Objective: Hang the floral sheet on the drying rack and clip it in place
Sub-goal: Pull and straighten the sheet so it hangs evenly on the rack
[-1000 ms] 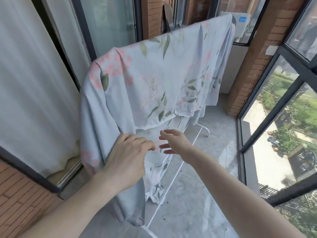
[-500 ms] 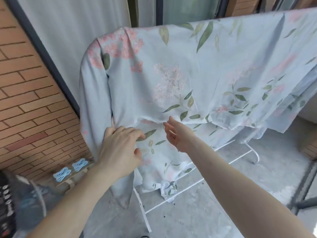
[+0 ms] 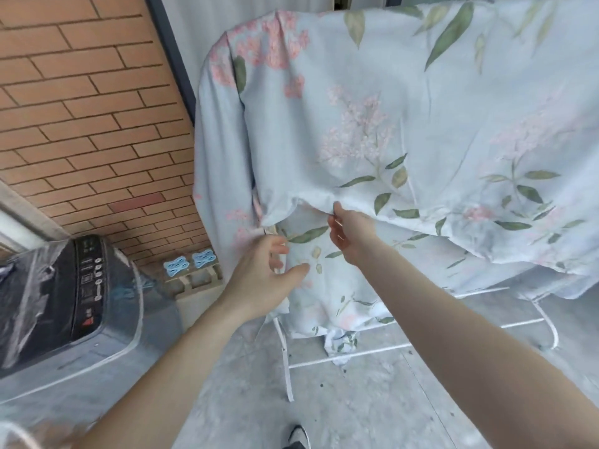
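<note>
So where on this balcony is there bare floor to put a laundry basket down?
The grey floor is bare in front of the white rack's legs, between the washing machine and the person's right arm. It is crowded under the rack, where the floral sheet bunches almost to the floor, and at the brick wall, where blue clips sit.

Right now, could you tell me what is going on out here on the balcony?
A person is hanging a floral sheet over a white drying rack. The sheet is already draped across the top. The right hand pinches its lower hem, while the left hand, fingers relaxed, rests against the layer hanging below. No clip is on the sheet yet; two blue clips lie on a ledge by the brick wall, next to a washing machine.
</note>
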The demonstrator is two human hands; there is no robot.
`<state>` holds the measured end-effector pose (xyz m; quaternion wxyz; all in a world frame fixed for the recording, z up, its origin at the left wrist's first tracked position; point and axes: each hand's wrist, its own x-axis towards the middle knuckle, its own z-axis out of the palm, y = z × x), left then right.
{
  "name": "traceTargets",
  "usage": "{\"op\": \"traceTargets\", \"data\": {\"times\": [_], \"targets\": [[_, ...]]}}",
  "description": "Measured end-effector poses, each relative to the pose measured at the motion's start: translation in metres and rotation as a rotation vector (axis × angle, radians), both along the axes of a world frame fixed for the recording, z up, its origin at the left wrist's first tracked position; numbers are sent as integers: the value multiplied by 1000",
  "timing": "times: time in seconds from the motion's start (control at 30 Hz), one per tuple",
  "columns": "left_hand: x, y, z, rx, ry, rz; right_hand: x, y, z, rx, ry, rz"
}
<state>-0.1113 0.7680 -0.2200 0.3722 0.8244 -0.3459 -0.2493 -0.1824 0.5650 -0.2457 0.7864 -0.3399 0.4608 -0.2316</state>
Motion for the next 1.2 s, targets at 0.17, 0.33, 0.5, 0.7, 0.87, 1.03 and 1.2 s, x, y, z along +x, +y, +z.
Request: {"op": "traceTargets", "data": {"times": [0.17,0.33,0.5,0.7,0.87,1.03,1.2], "targets": [[-7,-23,-5,-263,475,218,-35,17,-20,-237,142,39],[-21,-34,5,-511,458,353,-58,21,-27,-377,195,92],[-32,-55,22,-880,570,604,-80,2,-31,-422,147,186],[-58,-66,7,-997,446,786,-109,-28,-42,-454,101,303],[-75,-69,-32,-981,275,940,-118,-48,-65,-491,150,376],[-89,-68,-65,-897,246,1062,-125,-50,-95,-494,247,497],[-93,-62,-105,-774,306,1120,-131,-54,-133,-484,346,556]]}}
